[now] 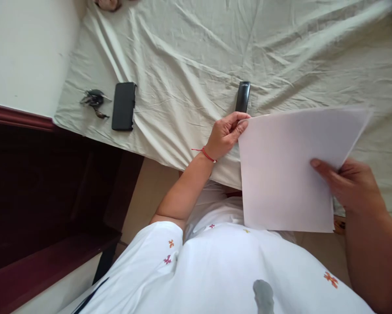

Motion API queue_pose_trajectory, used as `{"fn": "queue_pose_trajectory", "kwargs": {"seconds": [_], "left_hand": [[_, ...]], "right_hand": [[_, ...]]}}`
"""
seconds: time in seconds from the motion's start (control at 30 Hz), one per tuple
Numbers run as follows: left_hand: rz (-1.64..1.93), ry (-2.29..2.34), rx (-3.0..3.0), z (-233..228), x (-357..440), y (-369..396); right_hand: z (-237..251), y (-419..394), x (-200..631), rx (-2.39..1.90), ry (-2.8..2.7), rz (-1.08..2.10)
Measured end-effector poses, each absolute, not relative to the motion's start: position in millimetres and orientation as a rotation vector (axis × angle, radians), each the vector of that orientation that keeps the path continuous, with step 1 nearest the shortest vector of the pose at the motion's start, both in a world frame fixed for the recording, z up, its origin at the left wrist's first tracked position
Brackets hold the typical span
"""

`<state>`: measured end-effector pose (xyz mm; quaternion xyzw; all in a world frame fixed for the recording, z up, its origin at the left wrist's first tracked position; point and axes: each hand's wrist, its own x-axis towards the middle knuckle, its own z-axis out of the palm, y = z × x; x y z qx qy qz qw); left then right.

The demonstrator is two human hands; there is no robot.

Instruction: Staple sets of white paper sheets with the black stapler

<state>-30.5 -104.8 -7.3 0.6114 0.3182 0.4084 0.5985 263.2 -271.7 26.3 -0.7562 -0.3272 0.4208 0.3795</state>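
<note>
I have both hands closed on a white sheet of paper [287,174]: my left hand [226,133] pinches its upper left corner between thumb and curled fingers, and my right hand [349,187] clamps the right edge, thumb lying on top of the page; the sheet hangs in the air in front of my white flowered shirt [215,270], over the near edge of the bed, its far right corner blurred; a red string bracelet [205,152] circles my left wrist; just beyond the left hand a slim black remote [243,96] lies on the pale creased bedsheet [189,56]; well to the left on the same sheet lies a black phone [124,106], and beside that a small dark tangled object [94,101] I cannot make out; a dark wooden bed frame [45,192] fills the lower left.
</note>
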Motion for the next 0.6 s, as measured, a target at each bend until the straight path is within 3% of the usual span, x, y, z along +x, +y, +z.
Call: {"fn": "queue_pose_trajectory", "kwargs": {"seconds": [0.33, 0.6], "left_hand": [[0.91, 0.689, 1.492, -10, -30, -100], [0.879, 0.819, 1.456, -5, -29, -103]], "right_hand": [[21, -186, 271, -1.57, -1.031, 0.866], [9, -186, 266, -1.634, -1.136, 0.589]]}}
